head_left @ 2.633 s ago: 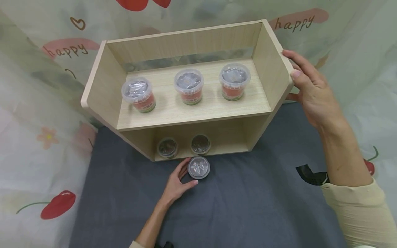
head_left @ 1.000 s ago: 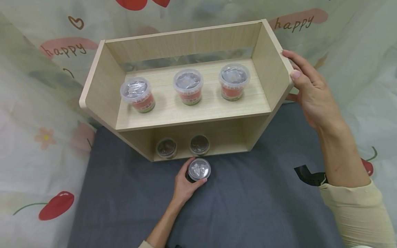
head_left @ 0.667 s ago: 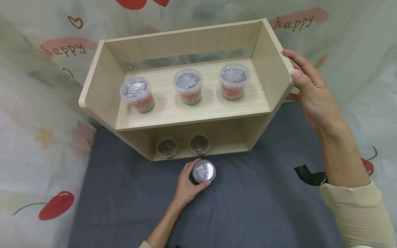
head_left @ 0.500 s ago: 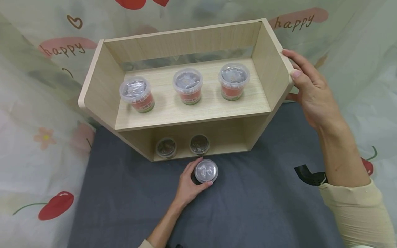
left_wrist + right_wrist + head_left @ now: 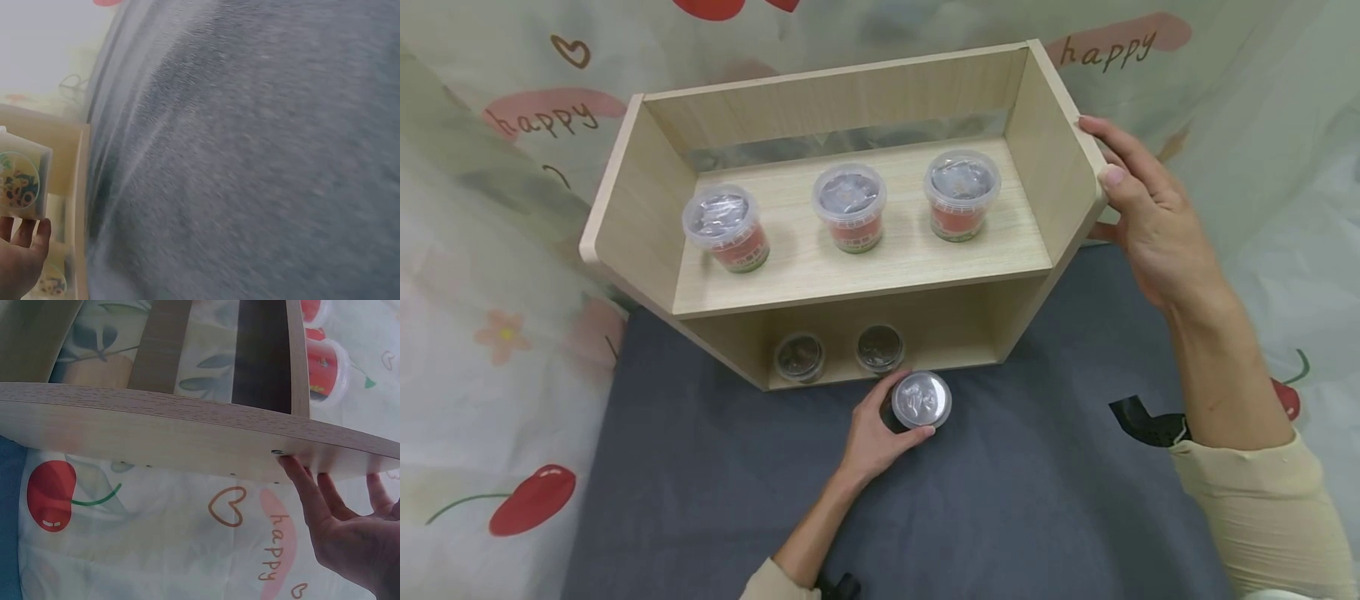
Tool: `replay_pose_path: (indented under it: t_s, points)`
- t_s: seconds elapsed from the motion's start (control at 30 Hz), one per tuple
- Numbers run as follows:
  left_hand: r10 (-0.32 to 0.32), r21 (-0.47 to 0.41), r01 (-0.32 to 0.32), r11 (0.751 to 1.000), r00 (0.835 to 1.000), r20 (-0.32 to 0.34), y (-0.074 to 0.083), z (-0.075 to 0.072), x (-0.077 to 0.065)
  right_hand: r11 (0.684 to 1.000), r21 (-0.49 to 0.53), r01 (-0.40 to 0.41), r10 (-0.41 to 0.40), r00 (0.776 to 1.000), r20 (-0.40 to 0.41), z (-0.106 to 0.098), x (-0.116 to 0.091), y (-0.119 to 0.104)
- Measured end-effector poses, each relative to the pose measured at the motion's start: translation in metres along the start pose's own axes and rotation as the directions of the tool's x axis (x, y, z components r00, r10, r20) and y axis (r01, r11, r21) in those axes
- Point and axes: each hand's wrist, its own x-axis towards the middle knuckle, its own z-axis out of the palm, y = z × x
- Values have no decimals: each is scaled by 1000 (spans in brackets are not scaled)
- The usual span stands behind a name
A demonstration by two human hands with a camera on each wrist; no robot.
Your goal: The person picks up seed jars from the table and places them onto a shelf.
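In the head view, my left hand (image 5: 880,429) grips a lidded plastic tub (image 5: 921,400), thumb near and fingers on the far side. The left wrist view shows that tub (image 5: 19,184) with a round patch of small coloured rings, and fingers (image 5: 40,234) against it. It is close in front of the wooden shelf unit's (image 5: 880,287) lower compartment. My right hand (image 5: 1165,221) rests against the unit's right side panel; in the right wrist view its fingertips (image 5: 287,464) touch the panel's outer face.
Three red-labelled lidded cups (image 5: 850,208) stand along the upper shelf. Two darker-topped tubs (image 5: 880,347) (image 5: 800,357) sit in the lower compartment's left and middle. Dark grey cloth (image 5: 1000,500) covers the table; a printed curtain (image 5: 512,250) hangs behind.
My left hand has closed round the tub and moved right with it, lately also slightly toward the shelf unit. My right hand stays at the side panel. The head view has shifted slightly.
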Motion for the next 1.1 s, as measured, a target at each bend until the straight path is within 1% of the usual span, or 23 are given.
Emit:
replay_pose_path:
  t_s: [0.13, 0.33, 0.47, 0.6, 0.67, 0.73, 0.83, 0.9, 1.03, 1.1]
  points:
    - [10, -14, -10, 1000, 1000, -7, 4, 6, 7, 1000, 1, 3, -3, 1000, 2, 0, 0, 0]
    - [-4, -37, 4, 999, 1000, 0, 9, 13, 16, 1000, 5, 6, -6, 1000, -1, 0, -1, 0]
    - [0, -62, 0, 998, 1000, 8, 13, 18, 21, 1000, 2, 5, -5, 1000, -3, 0, -2, 1]
    - [0, -65, 1, 998, 1000, 5, 19, 24, 26, 1000, -5, 4, -4, 1000, -4, 0, -3, 0]
    - [7, -79, -8, 997, 1000, -4, 21, 28, 30, 1000, -11, 4, -4, 1000, -4, 1, -2, 0]
    - [31, -97, -32, 995, 999, -16, 23, 31, 35, 1000, -11, 6, -6, 1000, -1, 1, -1, -1]
    - [61, -110, -63, 992, 998, -21, 24, 36, 42, 1000, -15, 14, -14, 1000, 7, 2, 1, -2]
    - [64, -111, -66, 992, 998, -21, 24, 38, 46, 1000, -19, 12, -12, 1000, 10, 1, 1, -2]
    - [49, -107, -51, 993, 999, -16, 22, 41, 51, 1000, -17, 1, -1, 1000, 12, 1, 1, 0]
    - [57, -99, -59, 993, 998, -19, 21, 44, 54, 1000, -12, 5, -5, 1000, 7, 0, 0, 1]
